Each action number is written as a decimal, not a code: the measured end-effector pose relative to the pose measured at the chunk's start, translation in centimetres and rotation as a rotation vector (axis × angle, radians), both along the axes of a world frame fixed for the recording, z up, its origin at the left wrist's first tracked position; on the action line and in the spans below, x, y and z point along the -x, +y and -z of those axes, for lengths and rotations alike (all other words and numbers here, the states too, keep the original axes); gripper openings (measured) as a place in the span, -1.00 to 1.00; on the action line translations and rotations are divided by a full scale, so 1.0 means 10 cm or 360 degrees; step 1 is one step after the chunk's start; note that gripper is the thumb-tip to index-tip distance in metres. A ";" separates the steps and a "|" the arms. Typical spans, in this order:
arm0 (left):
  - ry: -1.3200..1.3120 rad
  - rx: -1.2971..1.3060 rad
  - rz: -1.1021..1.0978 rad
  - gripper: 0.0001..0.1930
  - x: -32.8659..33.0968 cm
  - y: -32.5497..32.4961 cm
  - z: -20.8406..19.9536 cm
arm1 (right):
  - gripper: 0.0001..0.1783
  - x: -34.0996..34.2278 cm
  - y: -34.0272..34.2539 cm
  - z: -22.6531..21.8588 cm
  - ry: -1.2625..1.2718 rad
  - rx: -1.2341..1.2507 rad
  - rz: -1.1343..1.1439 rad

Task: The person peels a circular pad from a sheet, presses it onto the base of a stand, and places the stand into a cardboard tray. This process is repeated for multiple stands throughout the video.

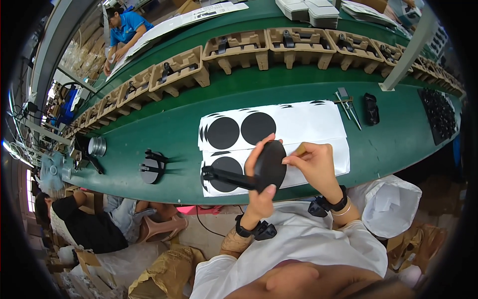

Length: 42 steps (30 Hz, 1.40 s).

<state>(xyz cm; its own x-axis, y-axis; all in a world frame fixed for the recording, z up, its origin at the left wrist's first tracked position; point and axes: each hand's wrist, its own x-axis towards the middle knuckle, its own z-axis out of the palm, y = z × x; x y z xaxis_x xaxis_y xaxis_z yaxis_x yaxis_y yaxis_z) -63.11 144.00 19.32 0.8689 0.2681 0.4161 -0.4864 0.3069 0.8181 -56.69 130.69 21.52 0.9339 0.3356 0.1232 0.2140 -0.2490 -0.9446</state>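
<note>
My left hand (260,199) grips a black stand with a round base (272,167), fingers along the base's far edge and thumb at its near edge. The stand's post (230,178) points left, and the base's flat underside is tilted toward the right. Close to that underside, my right hand (313,162) is pinched closed; a small yellowish-brown bit shows at its fingers, too small to name. Beneath both hands lie white sheets (318,124) with black round stickers (258,128) on them. Another similar black stand (151,168) rests on the table to the left.
Brown moulded trays (235,50) holding black parts run along the back of the green table (124,129). On the right are metal tools (349,107), a black object (371,109), a pile of black pieces (438,115) and a post (408,55). Other people sit nearby.
</note>
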 end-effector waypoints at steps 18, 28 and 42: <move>0.0312 0.0723 0.0385 -0.20 0.08 0.42 0.06 | -0.63 -0.09 0.22 -0.05 -0.0353 -0.0454 0.0029; 0.0529 0.0579 0.0727 -0.33 0.21 0.80 0.03 | -0.65 -1.56 0.72 -0.48 -0.0715 0.0218 0.0141; 0.1016 -0.1337 -0.1688 -0.28 1.41 3.74 0.32 | -0.85 -3.39 1.57 -0.53 -0.0988 0.1378 0.0465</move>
<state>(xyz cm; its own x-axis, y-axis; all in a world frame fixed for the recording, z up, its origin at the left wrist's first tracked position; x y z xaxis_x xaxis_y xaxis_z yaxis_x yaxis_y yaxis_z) -77.19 181.41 16.10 0.5188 0.7556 0.4000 0.3221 -0.6061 0.7272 -22.83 146.38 26.84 0.8485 0.3111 0.4281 0.4157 -0.8924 -0.1753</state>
